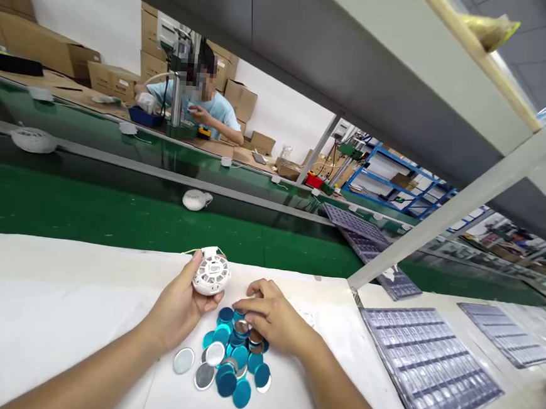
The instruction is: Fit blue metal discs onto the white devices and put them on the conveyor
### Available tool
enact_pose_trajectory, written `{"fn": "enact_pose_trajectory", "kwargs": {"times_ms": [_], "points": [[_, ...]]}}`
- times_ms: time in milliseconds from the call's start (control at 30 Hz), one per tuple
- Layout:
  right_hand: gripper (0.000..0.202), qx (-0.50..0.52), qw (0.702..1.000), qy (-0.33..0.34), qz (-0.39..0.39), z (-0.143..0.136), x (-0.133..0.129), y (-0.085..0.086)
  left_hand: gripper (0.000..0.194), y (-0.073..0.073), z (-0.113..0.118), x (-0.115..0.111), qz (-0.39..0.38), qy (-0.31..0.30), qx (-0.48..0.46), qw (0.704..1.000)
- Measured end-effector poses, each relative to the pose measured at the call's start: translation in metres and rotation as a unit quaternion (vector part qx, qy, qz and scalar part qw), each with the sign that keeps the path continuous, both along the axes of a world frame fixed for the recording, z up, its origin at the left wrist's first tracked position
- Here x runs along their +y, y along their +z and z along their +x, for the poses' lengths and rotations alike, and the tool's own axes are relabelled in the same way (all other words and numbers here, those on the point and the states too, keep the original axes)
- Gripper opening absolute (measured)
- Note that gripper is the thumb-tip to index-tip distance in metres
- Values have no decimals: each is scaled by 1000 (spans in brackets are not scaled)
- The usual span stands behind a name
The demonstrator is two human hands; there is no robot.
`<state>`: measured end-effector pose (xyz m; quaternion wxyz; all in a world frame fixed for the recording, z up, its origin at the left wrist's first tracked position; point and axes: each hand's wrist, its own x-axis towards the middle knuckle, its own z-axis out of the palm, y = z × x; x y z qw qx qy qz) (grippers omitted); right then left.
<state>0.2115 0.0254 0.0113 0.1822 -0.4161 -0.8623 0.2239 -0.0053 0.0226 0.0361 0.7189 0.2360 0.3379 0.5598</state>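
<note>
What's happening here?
The left hand holds up a round white slotted part above the white-covered table. The right hand has its fingers at the top of a loose pile of blue and silver discs; whether it grips one is unclear. Beyond the green belt, a person in a light blue shirt sits behind a machine.

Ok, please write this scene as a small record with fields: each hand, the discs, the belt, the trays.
left hand: holds round white vented part
right hand: fingers at pile's upper edge; grip unclear
discs: loose pile, blue and silver faces, on white work surface
belt: green, beyond work surface; white rounded part on it
trays: clear, compartmented, on the right
</note>
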Motion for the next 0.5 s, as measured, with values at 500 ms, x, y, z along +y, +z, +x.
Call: {"fn": "enact_pose_trajectory", "kwargs": {"times_ms": [500], "points": [[20,381,903,-122,-156,-23,-45,15,37,-13,13,-19,97,-64,105,988]]}}
